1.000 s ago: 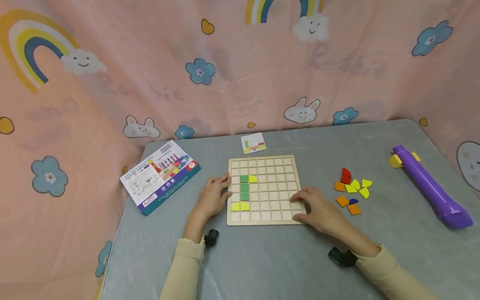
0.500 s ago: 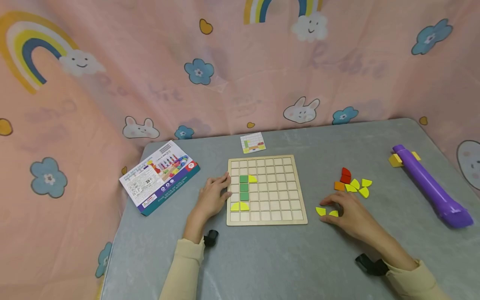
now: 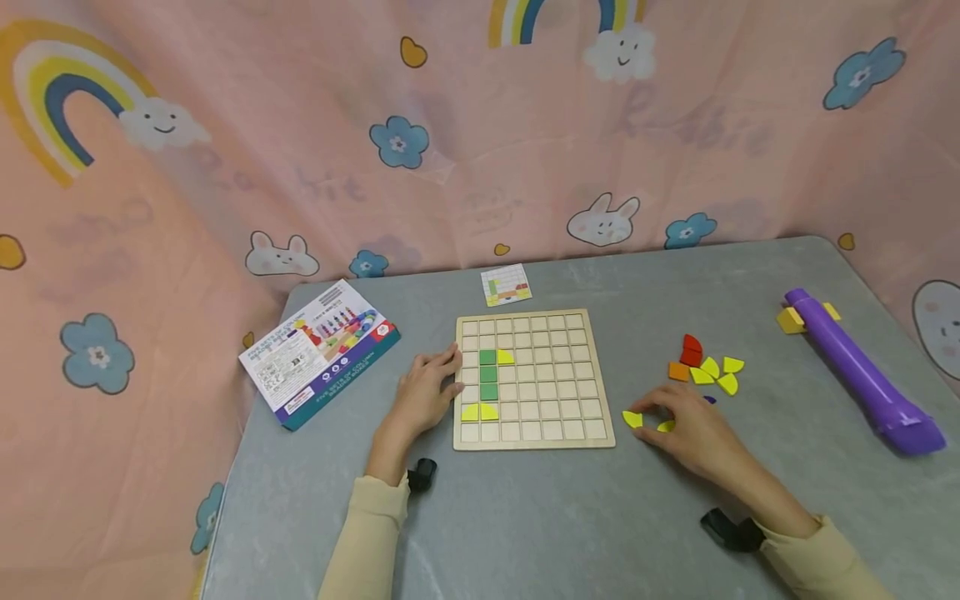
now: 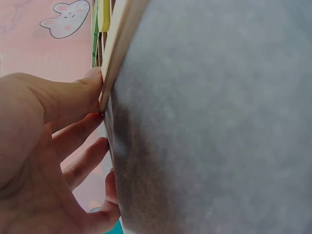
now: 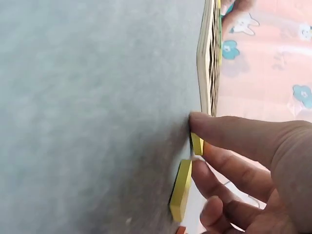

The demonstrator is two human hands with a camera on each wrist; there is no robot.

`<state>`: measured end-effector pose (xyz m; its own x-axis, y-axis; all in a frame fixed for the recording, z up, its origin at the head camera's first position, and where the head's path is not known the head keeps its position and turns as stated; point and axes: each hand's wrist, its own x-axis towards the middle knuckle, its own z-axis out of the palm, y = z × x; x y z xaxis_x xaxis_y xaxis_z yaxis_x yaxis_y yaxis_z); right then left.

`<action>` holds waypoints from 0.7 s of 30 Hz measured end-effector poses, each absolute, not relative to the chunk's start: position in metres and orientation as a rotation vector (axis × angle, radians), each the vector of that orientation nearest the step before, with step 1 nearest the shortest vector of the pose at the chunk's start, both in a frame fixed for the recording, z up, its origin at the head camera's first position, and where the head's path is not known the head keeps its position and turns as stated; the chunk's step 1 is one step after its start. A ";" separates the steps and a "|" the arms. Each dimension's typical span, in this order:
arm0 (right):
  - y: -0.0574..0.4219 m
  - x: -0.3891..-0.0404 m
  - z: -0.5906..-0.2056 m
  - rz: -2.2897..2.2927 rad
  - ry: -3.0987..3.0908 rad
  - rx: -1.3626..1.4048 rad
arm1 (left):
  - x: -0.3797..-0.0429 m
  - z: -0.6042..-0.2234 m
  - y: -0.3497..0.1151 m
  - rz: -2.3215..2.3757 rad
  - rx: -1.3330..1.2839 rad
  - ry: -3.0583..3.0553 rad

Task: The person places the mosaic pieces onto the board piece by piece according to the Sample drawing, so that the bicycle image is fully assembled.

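My left hand [image 3: 426, 392] rests against the left edge of the wooden grid board [image 3: 535, 446], thumb and fingertips touching its rim. Several green squares [image 3: 488, 374] and yellow quarter-circle pieces [image 3: 489, 412] sit in cells on the board's left side. Right of the board, my right hand [image 3: 693, 429] pinches a yellow quarter-circle piece [image 3: 632, 419] between thumb and finger, low at the tabletop. In the right wrist view that piece [image 5: 197, 144] shows partly behind the thumb. A second yellow piece [image 5: 181, 190] lies on the table under the hand, partly hidden in the head view.
Beyond the right hand lie red pieces [image 3: 692, 350], an orange square [image 3: 678, 371] and loose yellow pieces [image 3: 727, 383]. A purple tube [image 3: 862, 371] with yellow blocks is farther right. A pattern card [image 3: 506, 286] lies behind the board; a printed box [image 3: 320, 354] stands left.
My right hand went from the board's right edge out to the yellow pieces, then drew one slightly toward the board. My left hand stayed at the board's edge.
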<state>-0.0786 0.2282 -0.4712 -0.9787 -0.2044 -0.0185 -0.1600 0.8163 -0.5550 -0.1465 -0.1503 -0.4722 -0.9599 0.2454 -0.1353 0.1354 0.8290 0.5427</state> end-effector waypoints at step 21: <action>0.139 -0.101 -0.460 -0.979 2.920 -0.503 | -0.147 -0.471 -0.150 0.793 0.290 2.812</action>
<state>-0.1014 0.1394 -0.4603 -0.9479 -0.3079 0.0815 -0.2948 0.7514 -0.5904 -0.1467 -0.1503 -0.4708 -0.9596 0.2427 -0.1426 0.1323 0.8361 0.5324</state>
